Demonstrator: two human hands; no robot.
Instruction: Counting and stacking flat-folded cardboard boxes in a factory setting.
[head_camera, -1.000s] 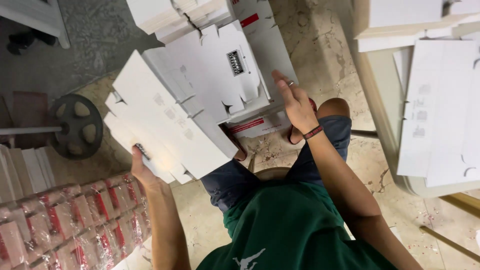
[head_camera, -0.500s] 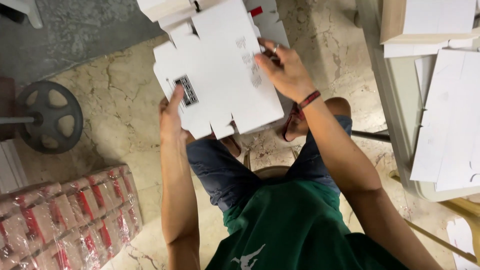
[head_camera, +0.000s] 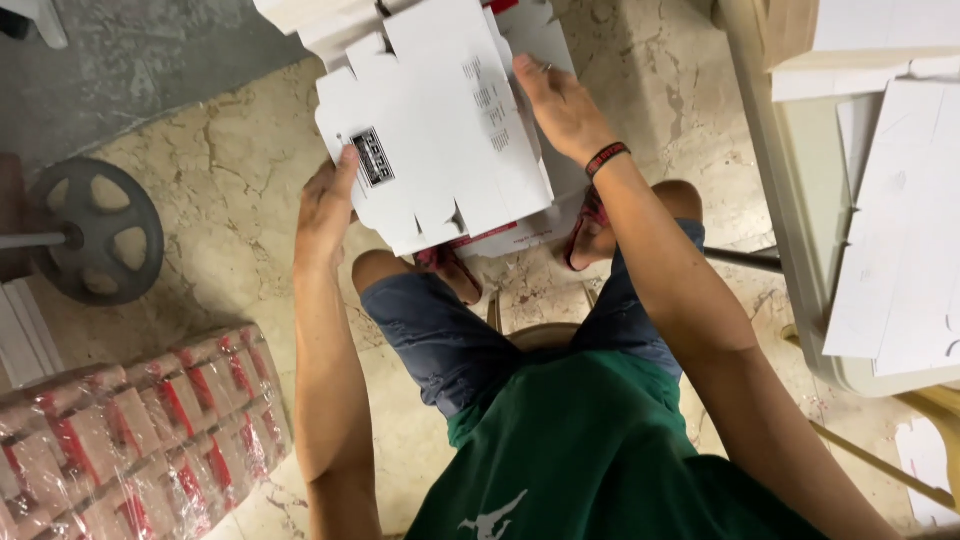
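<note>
At the far left we see a grey metal wheel (head_camera: 95, 232) lying on the pale stone floor (head_camera: 240, 150), and below it a block of red and tan packs (head_camera: 130, 440) wrapped in clear plastic. Next we see the left hand (head_camera: 325, 205). Its fingers are curled on the left edge of a flat white cardboard box (head_camera: 440, 130), with the thumb on top beside a small black label, so it has hold of that edge. The box is not folded up yet. It is held up in the air over the knees, with flaps and slots along its near edge, and more white card lies under and behind it. We see blue shorts (head_camera: 440, 330) and a green shirt (head_camera: 590, 460) below the box. Then comes the right hand (head_camera: 555, 100), laid open and flat on the right side of the box, fingers pressing on it. A dark band (head_camera: 607, 158) sits on that wrist. At the far right we see a bench (head_camera: 800, 230) with flat white card sheets (head_camera: 900, 240) stacked on it.
</note>
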